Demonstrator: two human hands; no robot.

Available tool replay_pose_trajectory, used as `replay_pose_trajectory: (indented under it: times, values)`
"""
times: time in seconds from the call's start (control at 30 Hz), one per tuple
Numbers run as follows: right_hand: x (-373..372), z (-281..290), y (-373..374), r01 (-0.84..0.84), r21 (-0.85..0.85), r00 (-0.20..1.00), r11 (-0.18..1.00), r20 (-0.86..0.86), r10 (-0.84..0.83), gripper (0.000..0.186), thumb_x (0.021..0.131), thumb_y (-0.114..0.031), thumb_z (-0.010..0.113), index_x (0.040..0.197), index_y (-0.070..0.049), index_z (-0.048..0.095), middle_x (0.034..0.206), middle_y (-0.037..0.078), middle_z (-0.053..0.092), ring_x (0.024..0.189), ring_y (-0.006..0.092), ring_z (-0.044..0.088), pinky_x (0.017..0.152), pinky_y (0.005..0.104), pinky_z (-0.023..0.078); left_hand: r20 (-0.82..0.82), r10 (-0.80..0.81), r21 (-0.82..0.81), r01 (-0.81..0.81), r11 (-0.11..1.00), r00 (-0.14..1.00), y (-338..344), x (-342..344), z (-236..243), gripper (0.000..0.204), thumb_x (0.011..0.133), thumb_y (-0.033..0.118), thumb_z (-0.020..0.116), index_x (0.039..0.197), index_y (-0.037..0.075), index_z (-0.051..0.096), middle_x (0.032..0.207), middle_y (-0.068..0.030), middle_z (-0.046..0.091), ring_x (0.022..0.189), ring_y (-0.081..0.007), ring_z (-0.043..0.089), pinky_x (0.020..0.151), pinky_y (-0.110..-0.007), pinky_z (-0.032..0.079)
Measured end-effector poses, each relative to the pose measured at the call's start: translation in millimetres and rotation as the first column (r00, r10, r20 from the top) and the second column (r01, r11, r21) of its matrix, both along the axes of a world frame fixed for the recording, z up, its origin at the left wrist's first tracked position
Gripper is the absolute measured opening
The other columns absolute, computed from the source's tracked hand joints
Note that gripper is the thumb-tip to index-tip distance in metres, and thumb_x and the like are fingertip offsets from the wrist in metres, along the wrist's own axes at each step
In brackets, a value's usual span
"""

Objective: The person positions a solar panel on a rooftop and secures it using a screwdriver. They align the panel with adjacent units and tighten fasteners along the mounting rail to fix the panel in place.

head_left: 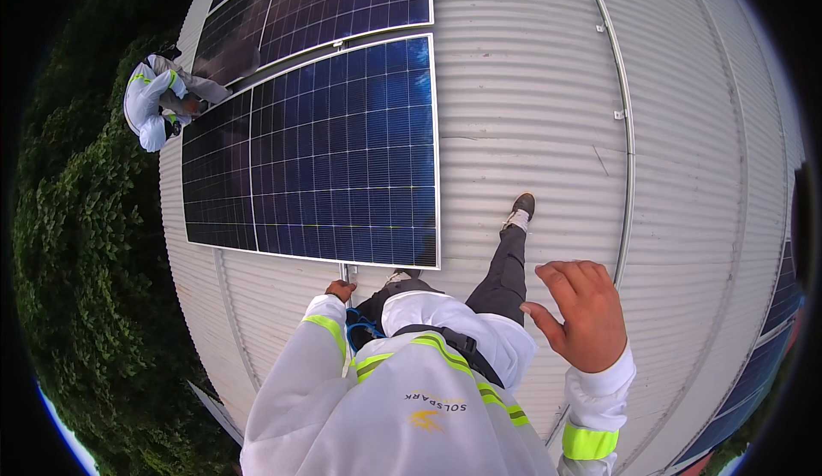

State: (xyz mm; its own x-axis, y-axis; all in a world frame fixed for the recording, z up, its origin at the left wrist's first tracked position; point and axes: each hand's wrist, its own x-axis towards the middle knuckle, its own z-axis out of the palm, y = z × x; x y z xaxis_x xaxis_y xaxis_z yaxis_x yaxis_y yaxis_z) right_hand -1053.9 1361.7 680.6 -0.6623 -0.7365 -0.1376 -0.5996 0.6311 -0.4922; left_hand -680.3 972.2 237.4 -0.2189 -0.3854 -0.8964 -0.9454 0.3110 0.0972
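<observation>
My left hand is closed at the near edge of a dark blue solar panel, right beside a metal mounting rail that comes out from under the panel. What the fingers hold, if anything, is hidden. A blue cord hangs close to that wrist. My right hand is raised to the right of my body with nothing in it, the thumb apart and the fingers slightly bent. The panel lies flat with its silver frame showing. Beyond it, across a narrow gap with a small clamp, is a second panel.
A co-worker in a white shirt crouches at the panels' far left corner, by the roof edge and dense trees. Corrugated metal roof lies underfoot. A raised rail with brackets runs along the right. More panels sit far right.
</observation>
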Motion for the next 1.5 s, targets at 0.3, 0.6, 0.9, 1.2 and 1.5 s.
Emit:
replay_pose_trajectory:
  times: [0.3, 0.6, 0.9, 1.2, 1.5]
  values:
    - [-78.5, -92.0, 218.2, 0.398, 0.205, 0.783, 0.894, 0.431, -0.448, 0.032, 0.081, -0.018, 0.077, 0.104, 0.0, 0.064, 0.094, 0.015, 0.071, 0.083, 0.0292, 0.07, 0.069, 0.0381, 0.054, -0.33, 0.08, 0.171, -0.024, 0.985, 0.941, 171.1, -254.1, 115.7, 0.052, 0.086, 0.044, 0.07, 0.118, 0.002, 0.065, 0.107, -0.0139, 0.071, 0.099, -0.0247, 0.067, 0.089, -0.036, 0.052]
    - [-312.2, -80.9, 157.3, 0.15, 0.111, 0.971, 0.983, 0.169, -0.167, 0.035, 0.083, -0.024, 0.075, 0.106, -0.001, 0.062, 0.102, 0.015, 0.068, 0.088, 0.036, 0.066, 0.076, 0.0438, 0.052, -0.67, 0.399, 0.464, -0.067, 0.883, 0.626, 239.1, -492.8, 252.5, 0.043, 0.095, 0.031, 0.064, 0.125, 0.001, 0.06, 0.111, -0.0137, 0.069, 0.109, -0.0226, 0.064, 0.096, -0.034, 0.049]
    - [-443.2, -116.2, -15.4, -0.401, 0.035, 0.882, 0.915, 0.286, 0.375, 0.039, 0.083, -0.031, 0.074, 0.11, -0.006, 0.064, 0.101, 0.015, 0.067, 0.092, 0.0355, 0.064, 0.081, 0.0445, 0.049, -0.68, 0.361, 0.538, 0.1, 0.837, 0.639, 237.4, -673.5, 218.2, 0.05, 0.091, 0.039, 0.067, 0.122, 0.001, 0.06, 0.112, -0.0175, 0.068, 0.104, -0.0255, 0.067, 0.091, -0.036, 0.051]
    - [-619.5, -107.7, -167.5, -0.651, 0.208, 0.75, 0.73, 0.325, 0.576, 0.04, 0.084, -0.035, 0.072, 0.109, -0.005, 0.063, 0.099, 0.014, 0.066, 0.093, 0.0358, 0.063, 0.082, 0.0456, 0.048, -0.748, 0.469, 0.286, -0.41, 0.866, 0.469, 69.9, -812.5, 189.0, 0.046, 0.09, 0.036, 0.068, 0.12, 0.002, 0.063, 0.111, -0.0153, 0.069, 0.104, -0.0255, 0.066, 0.092, -0.035, 0.05]
    - [-765.1, -119.1, -348.2, -0.728, 0.137, 0.681, 0.672, 0.256, 0.686, 0.037, 0.083, -0.031, 0.073, 0.105, -0.004, 0.064, 0.101, 0.015, 0.068, 0.091, 0.0381, 0.065, 0.081, 0.0464, 0.051, -0.554, 0.827, 0.203, -0.947, 0.249, 0.098, 38.0, -747.2, 29.1, 0.044, 0.088, 0.039, 0.067, 0.112, 0.001, 0.068, 0.1, -0.0147, 0.072, 0.096, -0.0242, 0.067, 0.089, -0.035, 0.05]
